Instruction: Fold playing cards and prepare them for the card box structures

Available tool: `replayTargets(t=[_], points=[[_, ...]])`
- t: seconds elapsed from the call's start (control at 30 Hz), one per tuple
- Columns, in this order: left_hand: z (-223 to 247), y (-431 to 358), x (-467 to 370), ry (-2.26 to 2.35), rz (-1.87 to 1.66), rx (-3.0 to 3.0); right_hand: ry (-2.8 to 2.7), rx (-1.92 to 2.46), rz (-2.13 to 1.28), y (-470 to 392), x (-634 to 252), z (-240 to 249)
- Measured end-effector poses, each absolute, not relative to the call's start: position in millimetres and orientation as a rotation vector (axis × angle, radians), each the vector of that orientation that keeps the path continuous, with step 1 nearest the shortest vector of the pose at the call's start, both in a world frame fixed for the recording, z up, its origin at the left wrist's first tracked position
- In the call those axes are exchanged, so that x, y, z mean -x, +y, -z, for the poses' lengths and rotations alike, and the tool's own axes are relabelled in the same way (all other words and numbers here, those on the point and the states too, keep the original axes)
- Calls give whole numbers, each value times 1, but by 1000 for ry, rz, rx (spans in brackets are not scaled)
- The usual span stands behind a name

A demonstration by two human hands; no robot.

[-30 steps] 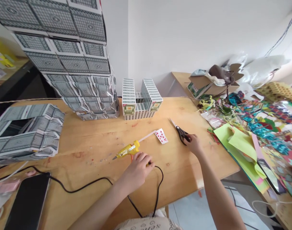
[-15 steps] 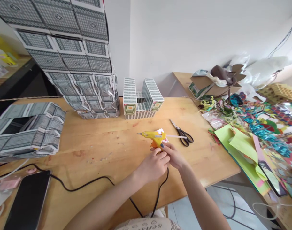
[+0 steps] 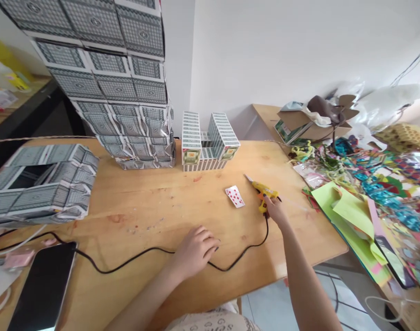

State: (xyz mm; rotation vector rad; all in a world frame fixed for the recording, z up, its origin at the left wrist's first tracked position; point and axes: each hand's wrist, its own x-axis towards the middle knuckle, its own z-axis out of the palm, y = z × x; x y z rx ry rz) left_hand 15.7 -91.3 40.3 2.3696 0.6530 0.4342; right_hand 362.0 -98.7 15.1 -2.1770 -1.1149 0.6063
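My right hand grips the handle of a yellow glue gun, over the right side of the table. Scissors lie mostly hidden beneath the gun, their blade tip poking out past the nozzle. My left hand rests near the table's front, empty, fingers loosely bent and lying over the gun's black cord. Between and beyond my hands a playing card, a diamond card, lies face up on the wood.
Stacked card boxes stand against the wall. Left of them rises a tall card-covered tower, with a lower card-covered structure in front. A phone lies front left. Paper scraps and green sheets crowd the right.
My hands have parted. The right carried the glue gun rightward, over the scissors; the left let go and came down to the left on the table. The card is uncovered.
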Motion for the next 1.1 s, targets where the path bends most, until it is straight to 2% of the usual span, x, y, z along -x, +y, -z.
replayTargets(t=[0.17, 0.33, 0.5, 0.87, 0.97, 1.1], points=[[-39, -107, -6, 655, -249, -2352, -1122, 2382, -428, -95, -362, -24], [-40, -122, -10, 524, -162, -2353, -1413, 2395, -109, -67, -301, -29], [-42, -132, -12, 418, -149, -2248, -1561, 2522, -204, -51, -253, -16], [-43, -136, -24, 321, -93, -2160, -1697, 2738, -458, -129, -281, -49], [-44, -136, -23, 325, -84, -2157, -1762, 2788, -604, -146, -258, -44], [-46, -135, -21, 335, -71, -2104, -1736, 2750, -610, -135, -207, -30]])
